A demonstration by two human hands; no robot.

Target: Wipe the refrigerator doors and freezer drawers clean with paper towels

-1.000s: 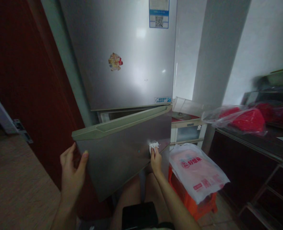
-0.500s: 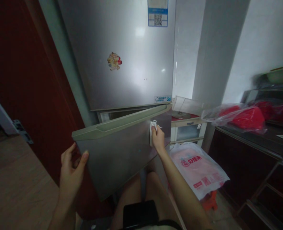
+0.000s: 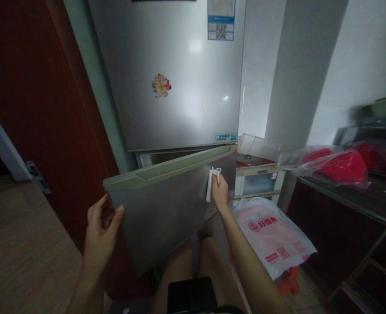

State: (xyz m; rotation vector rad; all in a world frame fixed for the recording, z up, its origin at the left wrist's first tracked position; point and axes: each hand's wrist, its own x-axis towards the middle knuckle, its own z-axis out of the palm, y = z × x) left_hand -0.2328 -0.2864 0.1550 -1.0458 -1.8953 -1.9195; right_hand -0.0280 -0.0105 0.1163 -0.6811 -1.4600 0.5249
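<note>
The lower refrigerator door, grey with a pale green top edge, stands ajar and swung out toward me. My left hand grips its free side edge, thumb on the front face and fingers curled behind. A folded white cloth lies against the door's front, pinched in my right hand near the hinge side. Above is the shut upper door, silver, with a food-like sticker and a blue-edged label. A dark gap into the lower compartment shows behind the open door.
Close on the left is a dark red wooden door. To the right, a white plastic bag covers an orange stool. Behind it stands a small white cabinet. A red item in clear plastic lies on the dark counter.
The view has shifted slightly, so everything sits a little further right. My left hand keeps its hold on the door edge. The cloth stays in my right hand against the door.
</note>
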